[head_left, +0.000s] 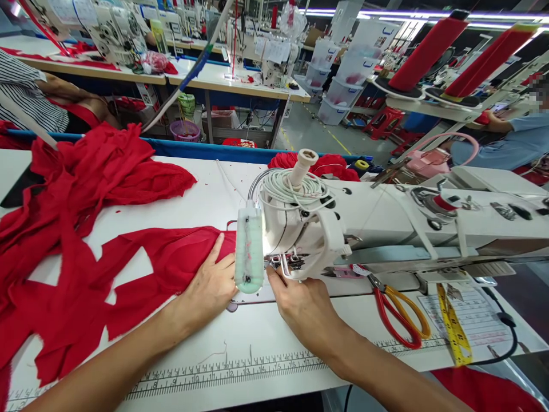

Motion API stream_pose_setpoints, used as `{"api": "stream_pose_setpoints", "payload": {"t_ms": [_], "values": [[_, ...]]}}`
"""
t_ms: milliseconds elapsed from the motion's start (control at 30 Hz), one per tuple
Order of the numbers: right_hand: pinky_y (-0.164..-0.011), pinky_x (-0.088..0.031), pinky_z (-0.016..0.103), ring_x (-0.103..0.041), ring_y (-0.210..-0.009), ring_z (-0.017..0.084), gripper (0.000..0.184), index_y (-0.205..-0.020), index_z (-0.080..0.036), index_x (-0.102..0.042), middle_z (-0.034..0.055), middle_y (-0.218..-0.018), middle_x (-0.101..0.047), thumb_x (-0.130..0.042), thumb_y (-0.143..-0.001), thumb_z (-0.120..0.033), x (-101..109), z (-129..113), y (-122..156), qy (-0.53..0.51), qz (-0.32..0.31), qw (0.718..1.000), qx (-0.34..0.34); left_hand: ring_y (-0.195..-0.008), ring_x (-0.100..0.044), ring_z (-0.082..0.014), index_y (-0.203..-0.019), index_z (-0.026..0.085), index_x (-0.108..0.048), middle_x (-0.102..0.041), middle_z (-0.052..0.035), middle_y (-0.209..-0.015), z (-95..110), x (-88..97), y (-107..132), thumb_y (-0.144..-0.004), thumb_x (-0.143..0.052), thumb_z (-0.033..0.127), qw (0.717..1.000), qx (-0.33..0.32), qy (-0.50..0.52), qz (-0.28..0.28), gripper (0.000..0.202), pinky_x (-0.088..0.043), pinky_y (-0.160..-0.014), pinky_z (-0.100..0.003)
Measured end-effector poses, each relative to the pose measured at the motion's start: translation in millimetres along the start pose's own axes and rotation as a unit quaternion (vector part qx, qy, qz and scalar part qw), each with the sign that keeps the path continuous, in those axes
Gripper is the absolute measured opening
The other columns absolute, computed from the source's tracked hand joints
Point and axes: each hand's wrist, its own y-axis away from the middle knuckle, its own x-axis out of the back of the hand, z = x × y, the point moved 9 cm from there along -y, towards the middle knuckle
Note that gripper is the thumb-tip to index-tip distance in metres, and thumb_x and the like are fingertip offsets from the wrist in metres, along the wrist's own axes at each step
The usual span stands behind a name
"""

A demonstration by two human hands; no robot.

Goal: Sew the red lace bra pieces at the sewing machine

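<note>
My left hand (214, 280) lies flat on a piece of red fabric (171, 254), index finger stretched out, just left of the sewing machine's head. A translucent pale green guard (249, 249) hides some of its fingertips. Close to the presser foot (281, 262) is my right hand (302, 303), fingers bent and drawn together. Its fingertips are partly behind the machine parts, so what they pinch is hidden. The white sewing machine (369, 212) stretches to the right, with a coil of pale cord around the post on its head.
A heap of red fabric (115, 166) covers the table's left side. Red-and-orange-handled snips (401, 320), a yellow tape measure (454, 332) and a paper sheet (476, 317) lie at right. A printed ruler (240, 372) runs along the front. Two red thread cones (429, 51) stand behind; other people sit nearby.
</note>
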Motion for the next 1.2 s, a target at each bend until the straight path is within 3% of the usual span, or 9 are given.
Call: {"api": "stream_pose_setpoints", "payload": {"t_ms": [167,267,400,633,800,1033,1200], "values": [[-0.041,-0.031,0.026,-0.06,-0.052,0.013,0.053,-0.114,-0.009,-0.07,0.0075,-0.08,-0.073,-0.063,-0.064,0.008,5,-4,-1,0.017,0.012,1.0,0.001,-0.109,-0.062,-0.0231,-0.127,0.02,-0.056,-0.068,-0.0079,-0.113,5,8.0,-5,-0.087,-0.047,-0.004,1.0,0.013,0.013,-0.005,0.047,-0.047,-0.108,-0.051],[-0.038,-0.032,0.026,-0.057,-0.048,0.013,0.047,-0.11,-0.007,-0.071,0.0071,-0.075,-0.072,-0.064,-0.065,0.005,8,-7,0,0.028,0.025,0.999,-0.001,-0.113,-0.061,-0.0241,-0.126,0.02,-0.058,-0.067,-0.0073,-0.117,6,4.3,-8,-0.087,-0.047,-0.004,0.998,0.024,0.025,-0.05,0.047,-0.039,-0.115,-0.059],[-0.038,-0.036,0.024,-0.055,-0.046,0.013,0.048,-0.108,-0.005,-0.072,0.0047,-0.067,-0.069,-0.063,-0.062,0.006,14,-10,3,0.03,0.069,0.997,-0.002,-0.119,-0.058,-0.0236,-0.133,0.024,-0.055,-0.067,-0.0046,-0.118,4,2.5,-6,-0.086,-0.047,-0.004,0.996,0.053,0.048,-0.046,0.056,-0.028,-0.12,-0.063],[-0.036,-0.038,0.024,-0.057,-0.05,0.015,0.033,-0.098,-0.003,-0.073,0.0125,-0.08,-0.074,-0.057,-0.07,0.003,25,-18,9,0.03,0.177,0.984,0.005,-0.11,-0.063,-0.0206,-0.13,0.024,-0.058,-0.071,-0.0031,-0.108,2,0.1,-6,-0.097,-0.042,0.008,0.992,0.078,0.102,-0.021,0.04,-0.04,-0.116,-0.056],[-0.036,-0.039,0.024,-0.057,-0.05,0.016,0.027,-0.094,-0.002,-0.073,0.0137,-0.077,-0.072,-0.056,-0.073,0.003,26,-24,7,0.03,0.175,0.984,-0.007,-0.116,-0.063,-0.0235,-0.128,0.026,-0.061,-0.071,-0.0052,-0.113,-3,-3.6,-7,-0.096,-0.049,0.01,0.986,0.12,0.114,0.016,0.038,-0.044,-0.113,-0.053],[-0.038,-0.04,0.024,-0.056,-0.051,0.016,0.029,-0.099,0.001,-0.072,0.0131,-0.072,-0.069,-0.051,-0.078,0.004,27,-27,10,0.046,0.192,0.98,-0.008,-0.123,-0.06,-0.0258,-0.143,0.029,-0.05,-0.067,-0.0073,-0.128,0,-1.1,-6,-0.094,-0.054,0.01,0.991,0.093,0.095,0.011,0.053,-0.038,-0.115,-0.061],[-0.038,-0.04,0.026,-0.055,-0.051,0.017,0.025,-0.089,0.0,-0.072,0.0132,-0.071,-0.065,-0.051,-0.076,0.005,25,-37,5,0.054,0.143,0.988,0.0,-0.123,-0.06,-0.0273,-0.149,0.03,-0.044,-0.065,-0.008,-0.131,0,-3.0,-4,-0.091,-0.055,0.007,0.992,0.09,0.086,-0.003,0.063,-0.037,-0.115,-0.064]]}}
